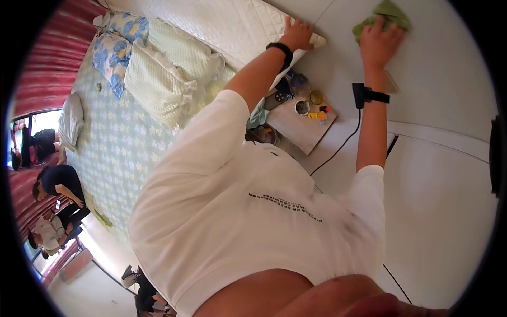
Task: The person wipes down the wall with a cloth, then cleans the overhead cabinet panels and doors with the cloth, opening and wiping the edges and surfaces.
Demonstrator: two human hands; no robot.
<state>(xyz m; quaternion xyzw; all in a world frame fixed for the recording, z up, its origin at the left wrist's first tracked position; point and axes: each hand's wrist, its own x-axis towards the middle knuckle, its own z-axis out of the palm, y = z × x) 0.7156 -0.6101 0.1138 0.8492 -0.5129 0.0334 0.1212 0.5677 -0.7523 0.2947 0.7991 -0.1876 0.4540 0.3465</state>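
My left hand (297, 35), with a black band at its wrist, rests with fingers spread on the end of a white quilted bed headboard (248, 31). To its right, my right hand (379, 43) presses a green cloth (392, 15) against the pale wall surface (438, 68). The cloth bunches out around the fingers, and hand and cloth are slightly blurred. A black strap with a small box and a cable (349, 140) sits on my right forearm.
Below my hands, a bedside table (301, 129) holds a phone (275, 99), an ashtray (302, 108) and small bottles. The bed (111, 153) carries pillows (113, 58) and a folded pale cover (158, 84). Several people (62, 182) are beyond the bed, near red curtains (63, 58).
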